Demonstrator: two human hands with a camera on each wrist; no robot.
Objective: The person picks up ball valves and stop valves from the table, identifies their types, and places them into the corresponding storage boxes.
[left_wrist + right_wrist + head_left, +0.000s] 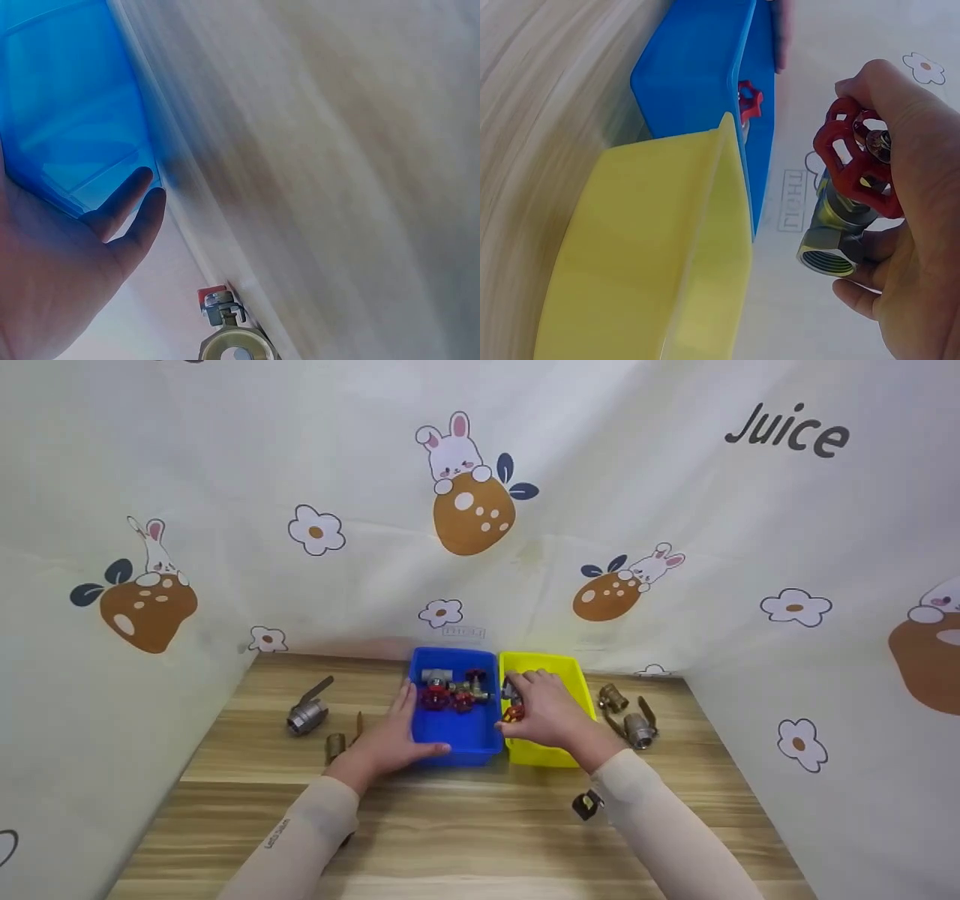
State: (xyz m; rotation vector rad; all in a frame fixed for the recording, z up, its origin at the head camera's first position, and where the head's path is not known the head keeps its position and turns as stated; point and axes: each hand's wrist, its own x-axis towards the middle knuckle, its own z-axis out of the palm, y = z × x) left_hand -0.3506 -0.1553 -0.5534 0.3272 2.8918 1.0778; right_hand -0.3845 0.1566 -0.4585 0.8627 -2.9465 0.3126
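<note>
My left hand [382, 739] rests against the left side of the blue bin [454, 735], fingers along its outer wall and thumb near the front rim. In the left wrist view its fingers look straight against the blue plastic. Several gate valves with red handwheels [435, 699] lie in the back part of this bin. Over the yellow bin [544, 754], my right hand [551, 709] grips a gate valve [844, 217]. That valve has a red handwheel and a threaded hex end, seen in the right wrist view; the fingers hide part of its body.
The two bins stand side by side at the table's back. On the left lie a large ball valve [307, 715] with a dark lever and a smaller brass valve [336, 746]. To the right are another brass valve [613, 697] and a lever ball valve [640, 730]. A printed curtain [375, 577] surrounds the table.
</note>
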